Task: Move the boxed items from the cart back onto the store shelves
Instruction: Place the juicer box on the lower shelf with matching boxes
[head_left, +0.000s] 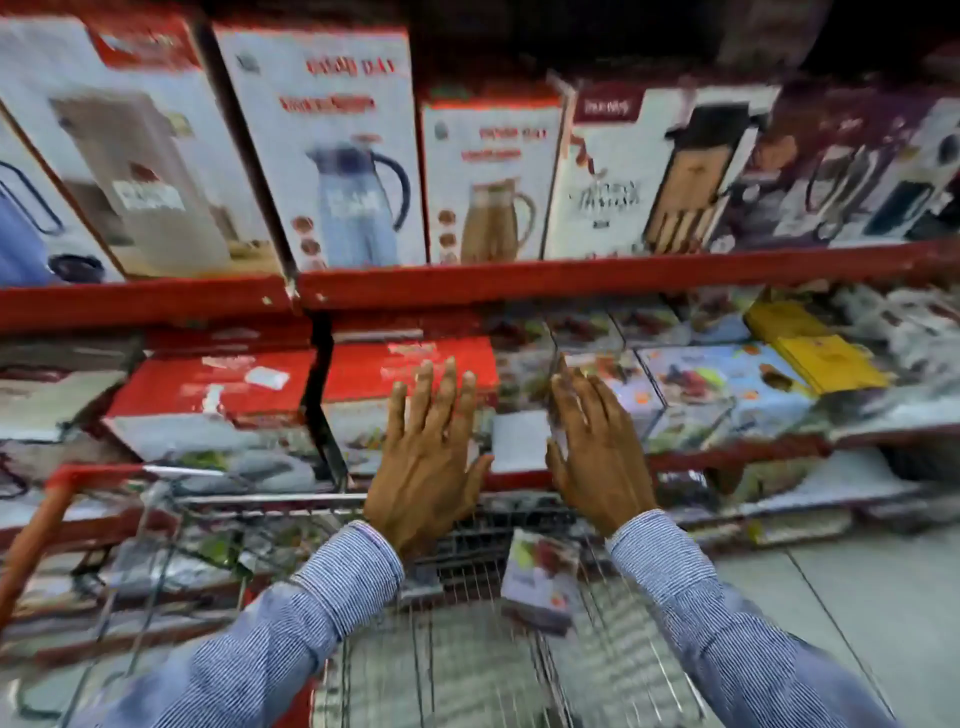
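Box in hand: a flat white-ended cardboard box with a food picture on top (522, 439) sits at the front edge of the middle red metal shelf (737, 453), between the two hands.
Left hand (428, 457): open, fingers spread, palm against the box's left side and the red-topped box (410, 366) beside it; pressing, not gripping.
Right hand (597, 447): open, flat against the box's right side.
Box left in cart: one small upright picture box (540, 577) stands inside the wire shopping cart with the red handle (218, 501), near its front wall.
Shelf above: tall white jug boxes (327, 150) stand in a row, apparently full.
Progress: judged late; this box looks nearly seated, one visible box remains. The blurred left of the cart may hide more.
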